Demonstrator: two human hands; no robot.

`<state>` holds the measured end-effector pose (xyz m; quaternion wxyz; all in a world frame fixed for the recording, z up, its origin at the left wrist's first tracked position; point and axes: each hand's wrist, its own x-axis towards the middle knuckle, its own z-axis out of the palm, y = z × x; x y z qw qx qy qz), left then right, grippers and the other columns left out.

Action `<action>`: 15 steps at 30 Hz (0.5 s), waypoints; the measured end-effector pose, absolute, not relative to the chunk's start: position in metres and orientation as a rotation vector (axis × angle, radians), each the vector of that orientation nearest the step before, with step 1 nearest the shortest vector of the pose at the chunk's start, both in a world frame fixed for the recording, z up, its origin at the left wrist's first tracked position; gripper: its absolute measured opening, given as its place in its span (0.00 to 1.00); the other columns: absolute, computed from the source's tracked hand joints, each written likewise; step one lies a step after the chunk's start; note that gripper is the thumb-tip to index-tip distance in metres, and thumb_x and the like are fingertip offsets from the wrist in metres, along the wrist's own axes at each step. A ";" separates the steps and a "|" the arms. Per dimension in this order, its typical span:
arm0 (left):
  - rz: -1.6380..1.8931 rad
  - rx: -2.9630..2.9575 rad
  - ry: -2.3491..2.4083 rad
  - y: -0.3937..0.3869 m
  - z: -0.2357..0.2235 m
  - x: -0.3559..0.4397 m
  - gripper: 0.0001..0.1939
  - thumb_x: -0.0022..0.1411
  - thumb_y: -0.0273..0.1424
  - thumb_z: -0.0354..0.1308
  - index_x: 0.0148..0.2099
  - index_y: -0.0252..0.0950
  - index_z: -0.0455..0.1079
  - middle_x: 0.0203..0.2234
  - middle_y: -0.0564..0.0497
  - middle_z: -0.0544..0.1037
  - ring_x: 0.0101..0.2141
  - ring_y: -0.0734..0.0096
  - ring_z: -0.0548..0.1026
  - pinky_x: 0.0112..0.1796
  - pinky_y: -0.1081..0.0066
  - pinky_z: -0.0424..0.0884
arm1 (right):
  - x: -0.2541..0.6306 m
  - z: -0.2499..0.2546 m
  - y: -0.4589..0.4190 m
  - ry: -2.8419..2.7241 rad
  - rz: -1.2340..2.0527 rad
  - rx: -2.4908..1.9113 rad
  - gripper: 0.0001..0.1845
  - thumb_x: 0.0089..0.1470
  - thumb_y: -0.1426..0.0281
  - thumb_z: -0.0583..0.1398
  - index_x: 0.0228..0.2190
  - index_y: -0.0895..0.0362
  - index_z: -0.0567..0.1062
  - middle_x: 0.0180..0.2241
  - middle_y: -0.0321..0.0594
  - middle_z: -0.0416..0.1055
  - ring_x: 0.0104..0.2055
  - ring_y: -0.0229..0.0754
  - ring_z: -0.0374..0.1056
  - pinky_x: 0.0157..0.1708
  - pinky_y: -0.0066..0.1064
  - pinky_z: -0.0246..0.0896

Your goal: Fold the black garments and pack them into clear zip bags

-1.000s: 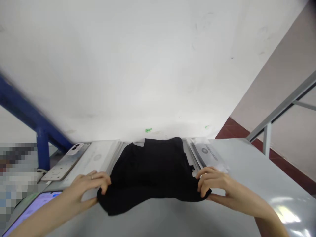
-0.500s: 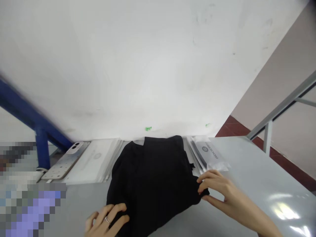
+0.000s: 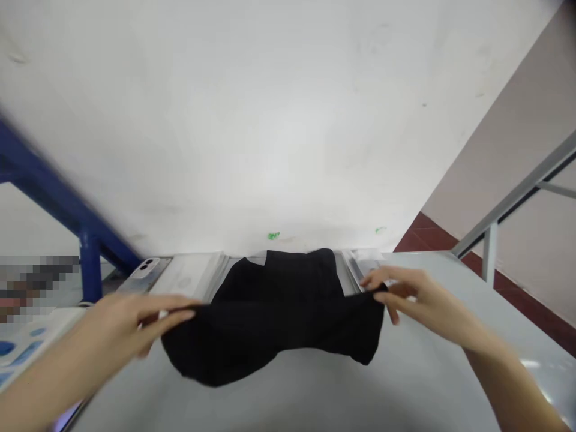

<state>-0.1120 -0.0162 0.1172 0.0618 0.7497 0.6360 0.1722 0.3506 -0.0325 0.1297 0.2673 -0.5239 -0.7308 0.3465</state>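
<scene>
A black garment [image 3: 279,318] is lifted off the grey table [image 3: 427,384], sagging in the middle while its far end rests near the wall. My left hand [image 3: 130,324] pinches the garment's left edge. My right hand [image 3: 407,297] pinches its right edge, fingers closed on the cloth. Both hands are slightly blurred by motion.
Stacks of flat packaged bags lie at the back of the table, one on the left [image 3: 189,279] and one on the right [image 3: 364,264]. A phone [image 3: 144,270] lies at the back left. A blue frame post [image 3: 90,267] and a grey railing [image 3: 490,255] flank the table.
My left hand has moved from the garment's near edge back to its left side. Both hands have raised the near edge off the table and stretched it out.
</scene>
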 end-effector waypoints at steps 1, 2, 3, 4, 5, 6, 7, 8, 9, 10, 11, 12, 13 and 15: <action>0.325 2.253 1.837 0.009 0.131 -0.106 0.25 0.52 0.55 0.54 0.40 0.44 0.78 0.08 0.62 0.68 0.17 0.73 0.71 0.27 0.77 0.66 | 0.347 0.132 -0.012 -1.945 0.959 -1.399 0.12 0.57 0.58 0.58 0.36 0.52 0.74 0.31 0.39 0.76 0.20 0.38 0.68 0.23 0.32 0.67; 0.234 2.233 1.784 0.033 0.144 -0.099 0.25 0.55 0.53 0.53 0.41 0.40 0.78 0.10 0.61 0.70 0.19 0.72 0.72 0.29 0.76 0.66 | 0.343 0.135 0.010 -1.935 0.978 -1.379 0.12 0.57 0.58 0.58 0.37 0.53 0.74 0.24 0.36 0.74 0.20 0.39 0.69 0.20 0.31 0.64; 0.235 2.211 1.779 0.055 0.157 -0.092 0.24 0.56 0.51 0.53 0.41 0.38 0.77 0.12 0.59 0.73 0.22 0.69 0.75 0.31 0.74 0.67 | 0.338 0.138 0.032 -1.910 0.990 -1.354 0.12 0.57 0.59 0.58 0.36 0.54 0.74 0.20 0.34 0.71 0.21 0.40 0.70 0.19 0.29 0.62; 0.271 2.181 1.803 0.074 0.170 -0.083 0.23 0.55 0.50 0.54 0.39 0.38 0.78 0.13 0.58 0.74 0.24 0.65 0.76 0.31 0.73 0.67 | 0.335 0.143 0.051 -1.864 0.971 -1.321 0.11 0.56 0.60 0.59 0.35 0.55 0.73 0.18 0.34 0.69 0.21 0.41 0.71 0.18 0.27 0.61; 0.345 2.196 1.801 0.089 0.182 -0.076 0.20 0.54 0.48 0.55 0.37 0.38 0.78 0.14 0.56 0.76 0.27 0.63 0.77 0.33 0.72 0.68 | 0.331 0.149 0.068 -1.802 0.936 -1.285 0.11 0.54 0.61 0.61 0.33 0.56 0.72 0.20 0.34 0.69 0.22 0.41 0.72 0.18 0.26 0.61; 0.446 2.235 1.805 0.098 0.193 -0.068 0.19 0.54 0.47 0.56 0.36 0.38 0.77 0.17 0.55 0.77 0.29 0.62 0.78 0.35 0.71 0.69 | 0.329 0.157 0.081 -1.741 0.887 -1.256 0.11 0.53 0.62 0.62 0.32 0.57 0.71 0.23 0.35 0.70 0.23 0.41 0.73 0.18 0.25 0.61; 0.551 2.271 1.812 0.103 0.203 -0.062 0.19 0.55 0.47 0.55 0.35 0.38 0.77 0.19 0.54 0.79 0.30 0.62 0.78 0.36 0.70 0.69 | 0.327 0.167 0.090 -1.687 0.832 -1.229 0.11 0.52 0.63 0.63 0.31 0.57 0.70 0.26 0.36 0.70 0.24 0.40 0.73 0.18 0.25 0.62; 0.649 2.321 1.804 0.103 0.211 -0.057 0.21 0.57 0.46 0.52 0.36 0.36 0.77 0.22 0.54 0.79 0.32 0.63 0.78 0.39 0.70 0.69 | 0.326 0.177 0.095 -1.644 0.779 -1.198 0.11 0.52 0.63 0.63 0.31 0.57 0.70 0.28 0.37 0.70 0.25 0.40 0.74 0.19 0.25 0.64; 0.719 2.374 1.789 0.099 0.217 -0.054 0.23 0.60 0.46 0.49 0.38 0.33 0.77 0.25 0.54 0.80 0.34 0.64 0.78 0.41 0.69 0.68 | 0.326 0.186 0.095 -1.617 0.730 -1.169 0.11 0.52 0.63 0.63 0.31 0.57 0.70 0.30 0.37 0.70 0.26 0.40 0.74 0.21 0.26 0.66; 0.767 2.425 1.779 0.093 0.221 -0.052 0.26 0.62 0.46 0.45 0.40 0.30 0.76 0.29 0.54 0.80 0.37 0.65 0.77 0.43 0.68 0.66 | 0.327 0.194 0.091 -1.604 0.686 -1.141 0.11 0.52 0.63 0.63 0.32 0.57 0.70 0.32 0.38 0.71 0.28 0.40 0.75 0.23 0.27 0.67; 0.793 2.469 1.777 0.084 0.222 -0.051 0.28 0.64 0.46 0.43 0.42 0.27 0.75 0.32 0.55 0.79 0.39 0.65 0.77 0.45 0.66 0.65 | 0.329 0.199 0.084 -1.602 0.649 -1.117 0.12 0.52 0.62 0.63 0.33 0.57 0.71 0.34 0.39 0.71 0.30 0.41 0.75 0.24 0.28 0.69; 0.802 2.503 1.785 0.074 0.220 -0.052 0.29 0.65 0.46 0.42 0.44 0.27 0.75 0.35 0.56 0.79 0.42 0.64 0.76 0.47 0.65 0.64 | 0.332 0.200 0.075 -1.609 0.623 -1.102 0.12 0.52 0.61 0.63 0.33 0.57 0.71 0.35 0.40 0.71 0.33 0.43 0.75 0.26 0.29 0.70; 0.812 2.515 1.810 0.065 0.214 -0.054 0.29 0.64 0.47 0.43 0.44 0.28 0.75 0.36 0.57 0.79 0.43 0.63 0.75 0.48 0.65 0.65 | 0.335 0.197 0.065 -1.621 0.612 -1.100 0.12 0.53 0.61 0.63 0.34 0.56 0.72 0.37 0.41 0.72 0.35 0.44 0.75 0.28 0.30 0.71; 0.818 2.492 1.842 0.047 0.189 -0.061 0.27 0.62 0.50 0.48 0.41 0.33 0.76 0.37 0.57 0.80 0.42 0.62 0.76 0.48 0.65 0.67 | 0.342 0.177 0.041 -1.657 0.648 -1.127 0.13 0.54 0.59 0.62 0.35 0.55 0.72 0.42 0.42 0.72 0.39 0.46 0.74 0.31 0.32 0.72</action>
